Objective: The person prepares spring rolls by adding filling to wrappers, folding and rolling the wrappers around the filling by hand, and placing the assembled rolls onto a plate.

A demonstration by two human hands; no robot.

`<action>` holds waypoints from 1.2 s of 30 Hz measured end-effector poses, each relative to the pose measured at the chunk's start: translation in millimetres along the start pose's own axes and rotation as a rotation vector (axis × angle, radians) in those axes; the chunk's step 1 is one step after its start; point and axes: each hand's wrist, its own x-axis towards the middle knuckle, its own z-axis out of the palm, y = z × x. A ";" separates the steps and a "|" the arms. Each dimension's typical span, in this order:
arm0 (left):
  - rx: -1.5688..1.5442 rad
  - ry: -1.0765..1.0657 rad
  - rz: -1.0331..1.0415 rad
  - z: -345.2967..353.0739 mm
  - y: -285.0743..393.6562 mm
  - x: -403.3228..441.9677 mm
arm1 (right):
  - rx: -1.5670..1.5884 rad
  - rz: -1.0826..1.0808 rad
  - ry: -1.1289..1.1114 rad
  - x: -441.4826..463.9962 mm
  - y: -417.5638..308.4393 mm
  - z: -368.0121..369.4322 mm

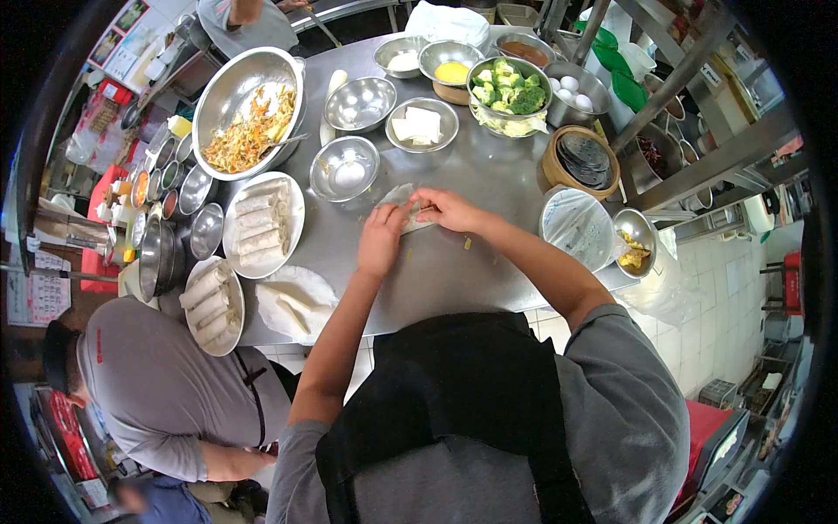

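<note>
Table (pixel 454 284): steel. Wrapper (pixel 397 194) lies at the grip, on the metal; scraps (pixel 467 244) just to its near side. Left of grip: two plates (pixel 297 218) of rolls. Sheets (pixel 288 293) left, nearer side. Far left, beyond: large bowl (pixel 231 100), shredded filling inside. Just beyond grip, leftward: small bowl (pixel 346 168). Directly beyond: block bowl (pixel 449 127). Right of grip: tub (pixel 576 229); past it, steamer (pixel 553 162), then egg pot (pixel 598 86).

Pale wrapper (pixel 398 194) partly hidden under fingers (pixel 389 215)
</note>
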 end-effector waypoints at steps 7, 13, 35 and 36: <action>0.024 -0.003 0.038 4.0 10.3 -8.7 | -0.135 -0.115 0.130 -7.3 1.0 2.9; -0.056 -0.056 -0.002 9.0 0.4 -6.9 | -0.653 -0.334 0.311 -24.9 -20.9 13.3; -0.331 -0.137 -0.191 0.8 -23.1 4.0 | -0.712 -0.253 0.034 -9.8 -13.7 6.7; -0.430 -0.100 -0.229 -2.6 -28.3 3.7 | -0.711 -0.246 0.025 -10.6 -13.6 5.9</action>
